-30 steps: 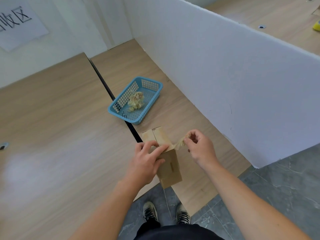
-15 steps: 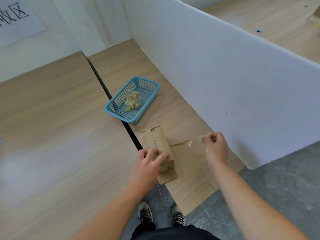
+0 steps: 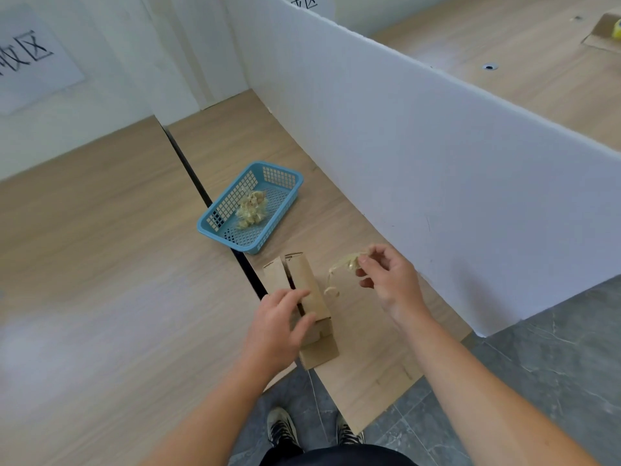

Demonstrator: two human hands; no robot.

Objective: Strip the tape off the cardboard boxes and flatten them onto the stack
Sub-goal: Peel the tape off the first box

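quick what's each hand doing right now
Left hand: open, fairly straight fingers resting on the cardboard box.
Right hand: closed, pinching a loose strip of tape.

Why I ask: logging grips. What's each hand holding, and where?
Right hand pinches tape strip at one end; left hand rests mid-length on cardboard box.
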